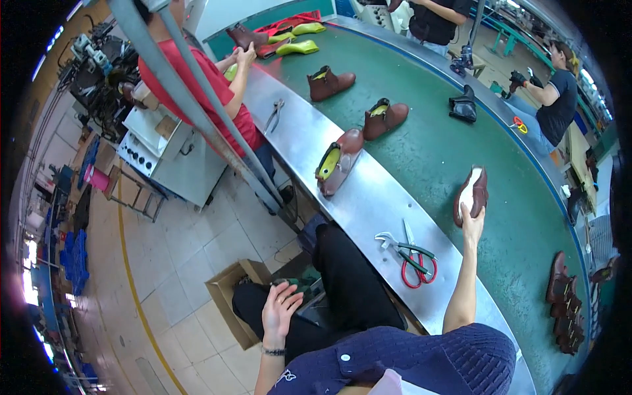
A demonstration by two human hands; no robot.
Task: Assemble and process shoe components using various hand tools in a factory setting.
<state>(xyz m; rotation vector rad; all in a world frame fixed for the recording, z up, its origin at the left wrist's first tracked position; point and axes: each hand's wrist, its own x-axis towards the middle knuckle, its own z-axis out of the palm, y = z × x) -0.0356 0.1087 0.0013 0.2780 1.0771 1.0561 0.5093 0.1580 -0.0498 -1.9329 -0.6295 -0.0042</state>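
Observation:
My right hand point(473, 225) reaches far out over the green surface and grips the near end of a brown shoe point(483, 191). A long pale area of that shoe shows on its upper left side. Back by my lap, my left hand point(281, 309) hovers over my dark trousers, its fingers loosely apart and nothing in it. Between the arms, green-handled pincers point(392, 242) and red-handled scissors point(422, 268) lie on the metal ledge point(375, 204). A brown shoe with a yellow-green lining point(350, 155) stands farther left, partly on that ledge.
On the green belt point(421, 171) stand more brown shoes point(387, 122) and a black boot point(463, 105). Pliers point(275, 115) lie near a person in red point(224, 92) at left. Stacked brown shoes point(565, 303) sit at right. A cardboard box point(230, 309) is on the floor.

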